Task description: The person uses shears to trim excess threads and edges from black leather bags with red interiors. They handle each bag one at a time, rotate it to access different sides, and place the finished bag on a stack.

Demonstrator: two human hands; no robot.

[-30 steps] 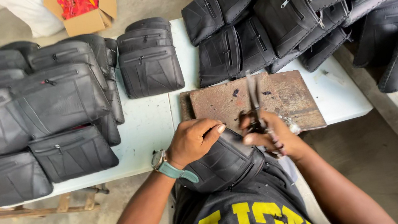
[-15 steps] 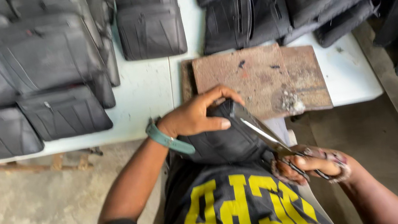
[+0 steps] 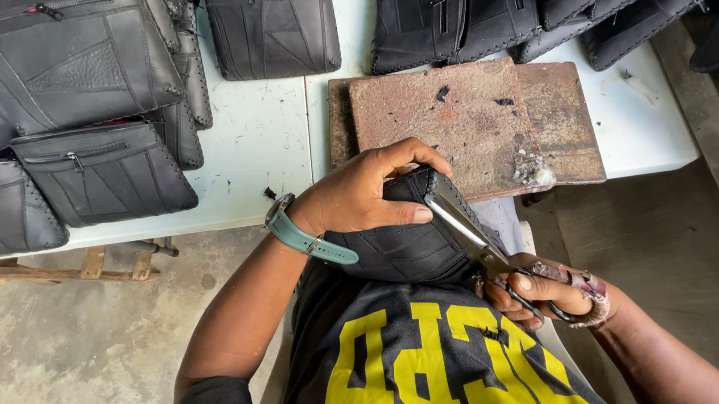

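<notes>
The left hand (image 3: 359, 195) curls closed over a black leather pouch (image 3: 402, 247) held against the person's chest at the edge of the white table (image 3: 266, 149). The right hand (image 3: 544, 293), fingers closed through the handles, works large scissors (image 3: 474, 238) along the pouch's upper edge. A clean trim likely needs the pouch pinned firmly, thumb clear of the blades, cutting close to the seam.

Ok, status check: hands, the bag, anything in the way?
Left hand gripping black bag against lap. Right hand working scissors, blades along bag's edge. Worn board on table just ahead; nothing blocking.
</notes>
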